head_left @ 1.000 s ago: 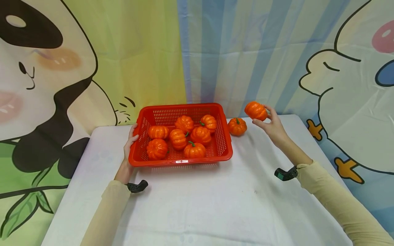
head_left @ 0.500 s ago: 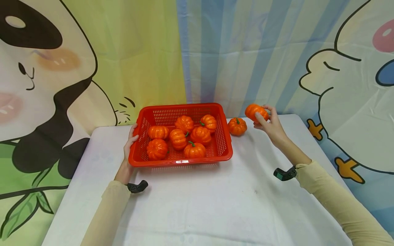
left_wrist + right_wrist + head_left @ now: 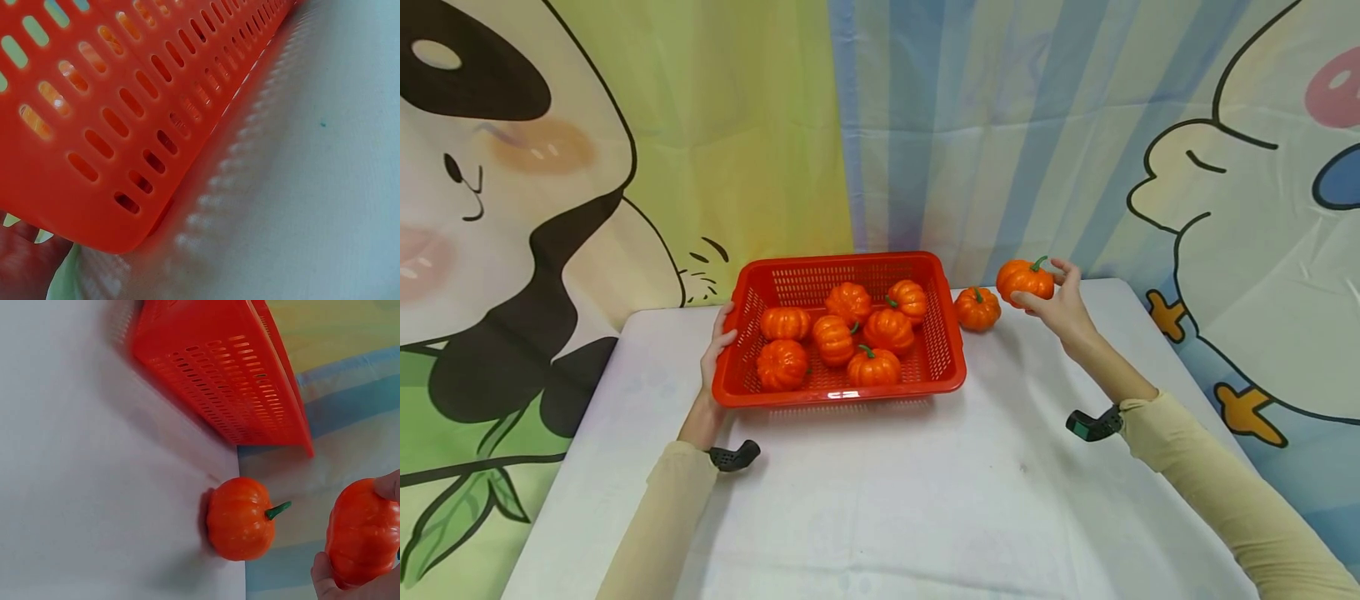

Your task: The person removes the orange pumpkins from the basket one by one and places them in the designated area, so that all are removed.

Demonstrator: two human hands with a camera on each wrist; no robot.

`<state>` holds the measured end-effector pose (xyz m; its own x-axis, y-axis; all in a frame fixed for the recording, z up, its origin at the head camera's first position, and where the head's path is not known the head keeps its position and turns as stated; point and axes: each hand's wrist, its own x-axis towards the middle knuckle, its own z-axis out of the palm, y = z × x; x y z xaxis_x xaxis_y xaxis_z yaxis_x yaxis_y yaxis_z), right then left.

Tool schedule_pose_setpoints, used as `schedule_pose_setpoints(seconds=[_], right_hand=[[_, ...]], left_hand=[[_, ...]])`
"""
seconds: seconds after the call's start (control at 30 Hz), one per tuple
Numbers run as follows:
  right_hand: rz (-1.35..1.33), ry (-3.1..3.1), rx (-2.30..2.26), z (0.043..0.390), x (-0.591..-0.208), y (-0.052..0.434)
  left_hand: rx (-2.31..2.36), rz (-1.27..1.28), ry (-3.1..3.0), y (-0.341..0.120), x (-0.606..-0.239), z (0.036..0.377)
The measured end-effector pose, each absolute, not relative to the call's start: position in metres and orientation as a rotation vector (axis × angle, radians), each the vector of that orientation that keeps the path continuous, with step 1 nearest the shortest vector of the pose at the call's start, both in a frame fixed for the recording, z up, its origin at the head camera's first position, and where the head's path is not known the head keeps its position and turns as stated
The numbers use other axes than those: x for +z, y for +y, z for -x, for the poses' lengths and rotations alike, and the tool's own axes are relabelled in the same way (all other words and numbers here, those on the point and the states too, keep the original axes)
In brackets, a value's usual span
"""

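My right hand (image 3: 1063,307) holds a small orange pumpkin (image 3: 1022,282) above the table's back right, its green stem pointing up. In the right wrist view, fingertips and thumb pinch this pumpkin (image 3: 362,534) from its sides. Just left of it, another pumpkin (image 3: 977,309) stands on the table beside the basket, stem upward. My left hand (image 3: 717,354) grips the left end of the red plastic basket (image 3: 838,395). Inside the basket lie several similar pumpkins (image 3: 874,367), some upright and some on their sides. The left wrist view shows the basket's slotted wall (image 3: 125,125) with the hand at its corner.
A white cloth covers the table (image 3: 880,500). Directly behind its back edge hangs a printed curtain (image 3: 895,125) with a panda and a bird. Each wrist wears a black camera mount (image 3: 735,456).
My right hand has turned the held pumpkin so that its green stem now shows on top, and lowered it slightly. The left hand and basket stay in place.
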<state>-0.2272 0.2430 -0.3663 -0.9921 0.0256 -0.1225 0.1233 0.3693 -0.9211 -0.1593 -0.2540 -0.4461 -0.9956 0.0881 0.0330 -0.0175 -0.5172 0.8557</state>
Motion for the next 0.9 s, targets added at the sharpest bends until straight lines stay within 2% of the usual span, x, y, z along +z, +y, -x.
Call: schedule_pose_setpoints(seconds=[0.33,0.9], right_hand=[[-0.12,2.607,-1.498,0.2297,-0.3685,0.2442],[-0.102,2.641,-1.532,0.2281,-0.3732,0.2435]], left_hand=[[2.717,-0.105,1.454,-0.2518,-0.4422,0.1578],[2.727,-0.108,1.418,-0.2524,-0.4419,0.1576]])
